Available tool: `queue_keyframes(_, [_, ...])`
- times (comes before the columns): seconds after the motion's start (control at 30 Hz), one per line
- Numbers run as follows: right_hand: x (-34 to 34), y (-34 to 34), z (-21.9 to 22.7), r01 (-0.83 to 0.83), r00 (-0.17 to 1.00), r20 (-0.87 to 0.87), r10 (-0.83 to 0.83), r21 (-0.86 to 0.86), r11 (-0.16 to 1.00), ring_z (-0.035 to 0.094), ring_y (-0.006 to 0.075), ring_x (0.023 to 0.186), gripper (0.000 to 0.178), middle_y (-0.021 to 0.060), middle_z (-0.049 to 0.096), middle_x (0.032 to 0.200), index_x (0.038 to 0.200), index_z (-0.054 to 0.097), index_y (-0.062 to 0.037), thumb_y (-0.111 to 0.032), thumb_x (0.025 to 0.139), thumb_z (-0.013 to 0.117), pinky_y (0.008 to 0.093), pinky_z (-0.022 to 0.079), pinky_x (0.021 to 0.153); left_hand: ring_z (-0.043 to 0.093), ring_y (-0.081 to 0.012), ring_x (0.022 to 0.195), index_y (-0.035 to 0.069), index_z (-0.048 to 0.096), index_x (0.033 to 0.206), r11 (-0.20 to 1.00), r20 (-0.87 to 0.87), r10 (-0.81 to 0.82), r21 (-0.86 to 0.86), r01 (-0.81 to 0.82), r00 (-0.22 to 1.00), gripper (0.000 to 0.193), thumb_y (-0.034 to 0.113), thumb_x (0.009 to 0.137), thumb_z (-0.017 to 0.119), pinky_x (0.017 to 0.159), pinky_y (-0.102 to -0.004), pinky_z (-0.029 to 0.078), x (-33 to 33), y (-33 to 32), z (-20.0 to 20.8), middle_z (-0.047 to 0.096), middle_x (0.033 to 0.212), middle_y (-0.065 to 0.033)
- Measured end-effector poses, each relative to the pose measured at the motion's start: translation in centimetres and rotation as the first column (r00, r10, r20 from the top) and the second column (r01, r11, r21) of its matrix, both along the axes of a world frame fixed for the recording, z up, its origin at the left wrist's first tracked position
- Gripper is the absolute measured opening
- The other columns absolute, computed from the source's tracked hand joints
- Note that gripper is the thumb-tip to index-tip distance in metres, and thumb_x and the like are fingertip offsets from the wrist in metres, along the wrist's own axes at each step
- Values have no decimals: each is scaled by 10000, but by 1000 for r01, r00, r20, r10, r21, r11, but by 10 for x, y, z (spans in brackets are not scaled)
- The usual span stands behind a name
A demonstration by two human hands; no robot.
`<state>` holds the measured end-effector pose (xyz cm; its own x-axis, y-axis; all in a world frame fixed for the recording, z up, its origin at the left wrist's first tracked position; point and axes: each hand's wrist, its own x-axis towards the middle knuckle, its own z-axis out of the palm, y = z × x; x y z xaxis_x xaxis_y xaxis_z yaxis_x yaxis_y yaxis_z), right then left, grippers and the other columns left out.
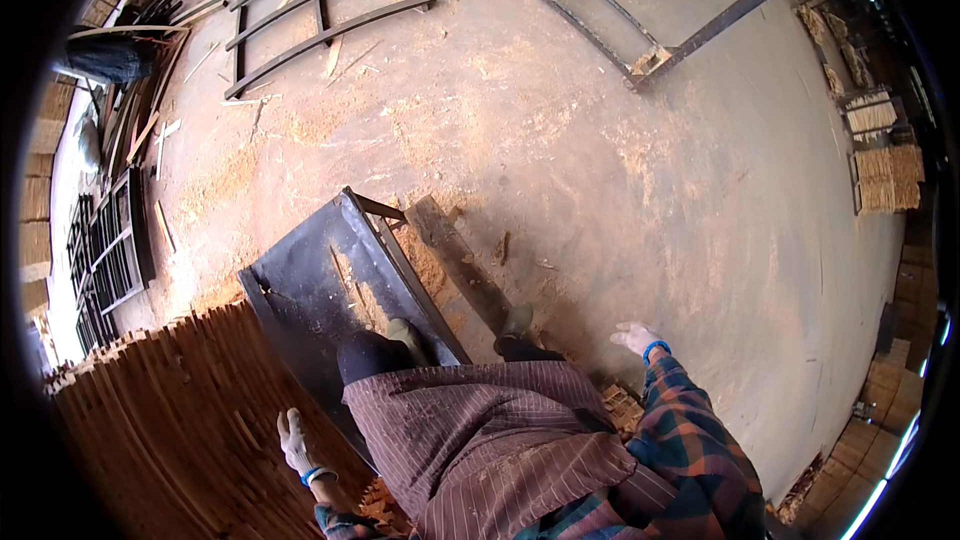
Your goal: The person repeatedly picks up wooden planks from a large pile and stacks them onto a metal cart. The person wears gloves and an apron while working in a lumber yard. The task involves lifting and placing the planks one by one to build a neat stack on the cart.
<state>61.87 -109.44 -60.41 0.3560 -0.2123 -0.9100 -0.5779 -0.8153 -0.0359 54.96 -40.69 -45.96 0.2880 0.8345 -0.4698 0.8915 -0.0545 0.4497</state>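
My left hand (293, 443), in a white glove with a blue cuff, hangs beside a large stack of brown wooden strips (190, 410); its fingers are apart and nothing is in them. On the other side, my right hand (635, 338), gloved the same way, is held out over the floor, fingers stretched and holding nothing. Between them, one of my boots (407, 340) stands on a dark metal bench (320, 255) dusted with wood shavings. The other boot (515, 322) is at a wooden plank (462, 268) beside it. A striped cloth hangs over my legs.
Metal frames lie on the floor (760, 200) at the far left (322, 15) and far right (580, 15). More black frames (110, 250) and wood scraps line the left side. Stacked wood pieces (888, 180) stand along the right wall. Sawdust is scattered about.
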Motion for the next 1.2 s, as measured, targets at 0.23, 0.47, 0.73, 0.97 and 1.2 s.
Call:
queue_keyframes(0.23, [43, -20, -4, 9, 997, 71, -13, 60, 998, 530, 314, 1285, 663, 144, 579, 1377, 1344, 604, -153, -523, 800, 685, 412, 396, 1089, 601, -249, 1153, -41, 480, 1402, 982, 217, -119, -116, 147, 969, 641, 334, 915, 661, 990, -313, 436, 41, -77, -43, 624, 1294, -177])
queue_keyframes(0.47, [96, -67, -21, -98, 978, 190, 88, 44, 994, 552, 332, 1255, 623, 149, 604, 1339, 1314, 623, -132, -517, 826, 663, 411, 418, 1067, 611, -309, 1194, 45, 562, 1358, 940, -95, -312, -173, 293, 945, 671, 479, 858, 668, 994, -357, 458, 72, -154, -106, 656, 1252, -183])
queue_keyframes(0.73, [173, -135, -76, -406, 909, -195, 368, -228, 885, 536, 401, 1255, 682, 195, 595, 1335, 1325, 613, -139, -608, 832, 589, 459, 404, 1073, 577, -446, 1163, 74, 358, 1474, 947, -345, -322, -125, 297, 882, 986, 584, 723, 742, 959, -481, 488, 99, -182, -267, 535, 1358, -257])
queue_keyframes(0.97, [330, -150, -229, -789, 614, -105, 782, -74, 609, 602, 385, 1166, 594, 170, 659, 1240, 1273, 660, -158, -554, 833, 614, 452, 463, 998, 296, -495, 1389, 122, 193, 1567, 894, -330, -232, 298, 334, 915, 1176, 688, 677, 713, 1153, -533, 255, 72, -209, -415, 306, 1541, -265])
queue_keyframes(1.2, [354, -136, -439, -625, 717, 376, 587, -24, 780, 544, 339, 1260, 639, 133, 603, 1341, 1370, 574, -207, -550, 835, 636, 448, 422, 1057, 435, -357, 1329, 41, 143, 1551, 675, -567, -14, 602, 426, 823, 1098, 268, 689, 783, 1097, -419, 384, 91, -228, -428, 371, 1510, -205])
